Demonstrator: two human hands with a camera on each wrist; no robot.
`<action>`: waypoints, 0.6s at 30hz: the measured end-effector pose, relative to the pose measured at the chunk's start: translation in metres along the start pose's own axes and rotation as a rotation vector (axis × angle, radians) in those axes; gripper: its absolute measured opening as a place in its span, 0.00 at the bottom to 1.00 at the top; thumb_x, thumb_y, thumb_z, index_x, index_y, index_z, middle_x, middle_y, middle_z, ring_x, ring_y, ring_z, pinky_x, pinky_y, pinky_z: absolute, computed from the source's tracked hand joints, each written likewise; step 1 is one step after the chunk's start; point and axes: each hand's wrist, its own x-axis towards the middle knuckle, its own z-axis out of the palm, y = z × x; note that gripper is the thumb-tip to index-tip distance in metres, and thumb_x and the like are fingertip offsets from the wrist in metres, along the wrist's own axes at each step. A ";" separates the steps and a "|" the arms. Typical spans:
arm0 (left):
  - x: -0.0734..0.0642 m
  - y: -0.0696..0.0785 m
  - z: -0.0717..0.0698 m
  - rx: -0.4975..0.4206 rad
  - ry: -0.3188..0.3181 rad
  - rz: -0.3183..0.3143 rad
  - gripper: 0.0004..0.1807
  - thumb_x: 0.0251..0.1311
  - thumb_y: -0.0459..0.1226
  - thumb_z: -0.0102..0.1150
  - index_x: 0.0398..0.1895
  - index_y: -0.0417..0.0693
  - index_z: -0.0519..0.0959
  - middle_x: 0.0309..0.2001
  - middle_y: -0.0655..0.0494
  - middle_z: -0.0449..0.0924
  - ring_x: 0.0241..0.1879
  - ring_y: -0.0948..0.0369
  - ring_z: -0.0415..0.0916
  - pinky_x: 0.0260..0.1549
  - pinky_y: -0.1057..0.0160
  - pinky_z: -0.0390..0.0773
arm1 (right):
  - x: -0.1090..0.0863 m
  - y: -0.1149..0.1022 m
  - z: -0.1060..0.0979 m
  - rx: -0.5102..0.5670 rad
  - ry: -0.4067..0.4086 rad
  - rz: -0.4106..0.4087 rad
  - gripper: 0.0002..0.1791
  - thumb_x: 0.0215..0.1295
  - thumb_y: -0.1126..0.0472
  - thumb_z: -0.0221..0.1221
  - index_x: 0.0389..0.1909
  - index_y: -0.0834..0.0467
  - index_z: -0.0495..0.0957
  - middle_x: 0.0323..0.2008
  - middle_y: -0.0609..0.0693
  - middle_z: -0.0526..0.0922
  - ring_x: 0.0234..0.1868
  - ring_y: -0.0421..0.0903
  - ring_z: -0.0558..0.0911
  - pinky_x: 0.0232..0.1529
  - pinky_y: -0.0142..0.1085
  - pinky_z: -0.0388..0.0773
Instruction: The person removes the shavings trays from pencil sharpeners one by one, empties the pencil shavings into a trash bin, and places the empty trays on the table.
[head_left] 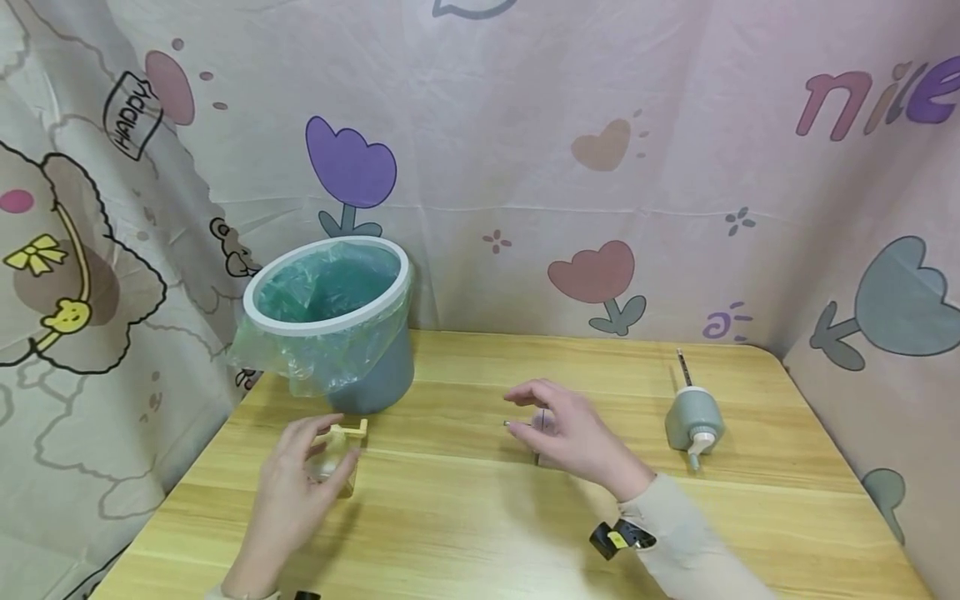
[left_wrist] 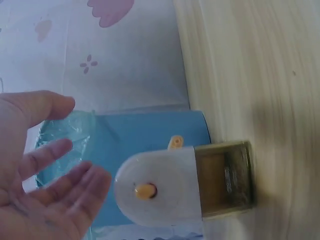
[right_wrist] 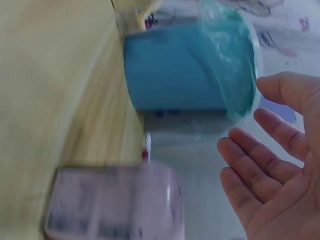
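Observation:
In the left wrist view, a crank pencil sharpener point(left_wrist: 170, 185) with a white rounded top, yellow crank and see-through drawer stands on the table. My left hand point(head_left: 288, 479) hovers around it, thumb and fingers spread and apart from it. My right hand point(head_left: 570, 429) hangs over a pale pink box-like thing point(right_wrist: 117, 200) with a rounded top, mostly hidden in the head view. Its fingers are loosely bent and hold nothing. From the pink thing's side a small red-and-white piece point(right_wrist: 146, 147) sticks out.
Behind the left hand stands a blue-grey bin point(head_left: 375, 375) with a white rim and green plastic liner. To the right, a grey-green crank sharpener point(head_left: 686, 417) has a pencil point(head_left: 684, 367) sticking out. A printed curtain point(head_left: 480, 125) closes off the wooden table's point(head_left: 465, 517) back.

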 end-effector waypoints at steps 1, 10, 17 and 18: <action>0.000 -0.002 -0.001 0.016 0.010 -0.023 0.28 0.56 0.30 0.80 0.60 0.40 0.82 0.56 0.44 0.82 0.52 0.44 0.84 0.51 0.93 0.70 | 0.001 -0.002 0.004 -0.019 -0.010 -0.016 0.19 0.72 0.57 0.69 0.61 0.54 0.83 0.59 0.46 0.88 0.60 0.48 0.87 0.65 0.47 0.86; 0.000 -0.013 -0.002 0.158 -0.007 -0.212 0.36 0.58 0.42 0.81 0.65 0.36 0.76 0.58 0.33 0.79 0.53 0.39 0.80 0.48 0.37 0.85 | 0.009 -0.017 0.032 0.030 -0.151 0.012 0.21 0.74 0.54 0.67 0.65 0.52 0.80 0.62 0.45 0.86 0.65 0.47 0.84 0.71 0.47 0.82; -0.001 -0.020 0.001 0.169 -0.080 -0.263 0.41 0.60 0.48 0.79 0.68 0.35 0.72 0.59 0.30 0.78 0.55 0.36 0.80 0.46 0.34 0.85 | 0.018 -0.017 0.053 0.028 -0.219 0.029 0.21 0.74 0.53 0.67 0.65 0.53 0.80 0.63 0.45 0.85 0.64 0.45 0.83 0.71 0.43 0.82; -0.001 -0.021 0.002 0.169 -0.083 -0.262 0.41 0.59 0.48 0.80 0.68 0.35 0.72 0.59 0.30 0.78 0.55 0.36 0.80 0.45 0.35 0.86 | 0.019 -0.016 0.056 0.020 -0.226 0.025 0.21 0.74 0.53 0.67 0.65 0.53 0.80 0.63 0.46 0.85 0.63 0.45 0.84 0.70 0.43 0.82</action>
